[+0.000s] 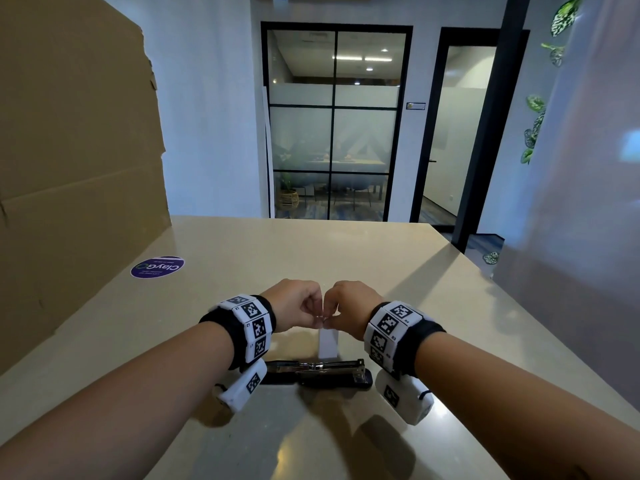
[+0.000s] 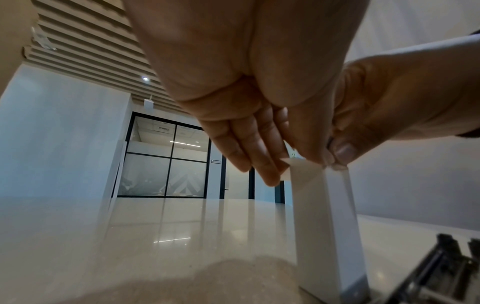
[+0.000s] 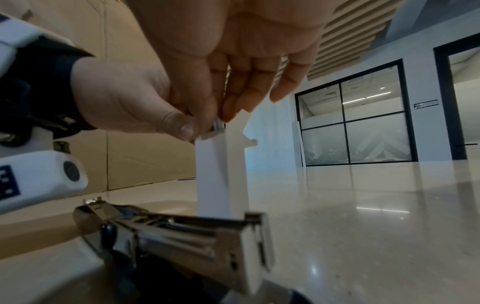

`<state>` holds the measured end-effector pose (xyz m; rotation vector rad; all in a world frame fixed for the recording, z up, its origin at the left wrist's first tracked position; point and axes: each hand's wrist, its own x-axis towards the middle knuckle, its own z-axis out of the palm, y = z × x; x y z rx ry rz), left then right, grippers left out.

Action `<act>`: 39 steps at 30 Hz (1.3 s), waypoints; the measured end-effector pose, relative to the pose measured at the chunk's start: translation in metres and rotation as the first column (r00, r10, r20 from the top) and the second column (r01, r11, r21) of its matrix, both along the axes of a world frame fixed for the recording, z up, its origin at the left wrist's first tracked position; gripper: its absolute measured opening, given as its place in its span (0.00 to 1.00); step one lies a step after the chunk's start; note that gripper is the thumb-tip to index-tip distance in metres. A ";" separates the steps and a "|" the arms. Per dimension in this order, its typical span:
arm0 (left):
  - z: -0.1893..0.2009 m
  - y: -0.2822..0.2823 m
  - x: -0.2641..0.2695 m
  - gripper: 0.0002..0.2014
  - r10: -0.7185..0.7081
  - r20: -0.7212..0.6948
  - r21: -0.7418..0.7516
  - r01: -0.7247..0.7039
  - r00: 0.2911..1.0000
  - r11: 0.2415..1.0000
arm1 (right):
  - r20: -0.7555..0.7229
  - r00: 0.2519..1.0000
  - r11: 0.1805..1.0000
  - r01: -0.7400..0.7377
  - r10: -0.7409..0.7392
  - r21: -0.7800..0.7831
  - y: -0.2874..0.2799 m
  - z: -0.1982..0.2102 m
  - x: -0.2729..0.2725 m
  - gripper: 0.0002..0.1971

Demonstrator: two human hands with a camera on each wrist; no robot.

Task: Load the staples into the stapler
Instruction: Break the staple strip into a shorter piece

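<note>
We have the tall, narrow white cardboard staple box (image 3: pixel 221 174) standing upright on the glossy beige stone worktop (image 1: pixel 346 258), just beyond the black and chrome stapler (image 1: pixel 317 370). The stapler lies across in front of us with its top swung back, so the metal channel is bare; we cannot tell whether any staples are in it. The box's top flap (image 3: pixel 240 123) is lifted.

Our left hand (image 1: pixel 294 303) pinches the box at its open top, thumb and curled fingers closed on the rim. Our right hand (image 1: pixel 349 306) has thumb and forefinger closed on a small grey metal piece (image 3: pixel 219 125) at the mouth, which we judge to be the end of a staple strip.

So we judge that we are at the drawing-out step: stapler opened, strip not yet free. Next we need a straight upward pull with the right hand while the left keeps the box from tipping or lifting, then a turn of the strip, legs down, to lay it along the channel.
</note>
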<state>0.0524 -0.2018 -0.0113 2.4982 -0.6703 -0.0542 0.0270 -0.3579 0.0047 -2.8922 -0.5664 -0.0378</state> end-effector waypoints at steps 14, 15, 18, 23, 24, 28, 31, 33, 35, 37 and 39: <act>0.003 0.000 -0.004 0.09 -0.015 0.012 0.056 0.014 1.000 0.998 | -0.061 0.997 0.957 0.067 -0.052 0.281 -0.006 0.001 0.001 0.09; 0.003 -0.001 -0.004 0.09 -0.014 0.013 0.055 0.014 1.000 0.998 | -0.056 0.997 0.957 0.060 -0.046 0.283 -0.006 0.001 0.001 0.09; 0.003 -0.002 -0.004 0.09 -0.004 0.023 0.058 0.003 1.000 0.998 | -0.052 0.998 0.960 0.045 -0.032 0.276 -0.005 0.000 0.001 0.08; 0.002 -0.002 -0.003 0.09 0.001 0.029 0.067 -0.003 1.000 0.998 | -0.027 0.999 0.951 0.034 -0.026 0.308 -0.005 -0.004 0.002 0.08; 0.002 -0.002 -0.003 0.09 0.002 0.031 0.069 -0.004 1.000 0.998 | -0.021 1.000 0.953 0.029 -0.023 0.303 -0.005 -0.005 0.002 0.06; 0.004 -0.001 -0.002 0.09 0.014 0.022 0.065 -0.015 1.000 0.998 | 0.015 1.000 0.957 0.003 -0.007 0.289 -0.006 -0.004 0.001 0.06; 0.003 0.000 -0.004 0.10 0.011 0.007 0.068 -0.012 1.000 0.998 | 0.032 0.999 0.937 0.008 -0.020 0.350 -0.010 -0.001 0.002 0.07; 0.003 0.000 -0.005 0.11 0.006 0.011 0.070 -0.007 1.000 0.998 | 0.060 0.998 0.904 0.004 -0.033 0.428 -0.012 -0.001 0.004 0.09; 0.003 0.000 -0.005 0.12 0.004 0.007 0.078 -0.004 1.000 0.997 | 0.076 0.995 0.843 0.014 -0.066 0.538 -0.015 -0.001 0.007 0.10; 0.004 0.000 -0.006 0.12 0.009 -0.006 0.074 -0.009 1.000 0.997 | 0.015 0.996 0.739 0.057 -0.090 0.671 -0.016 -0.001 0.007 0.14; 0.006 -0.001 -0.008 0.11 0.013 -0.013 0.080 -0.012 1.000 0.997 | -0.128 0.987 0.609 0.161 -0.098 0.777 -0.017 0.000 0.007 0.16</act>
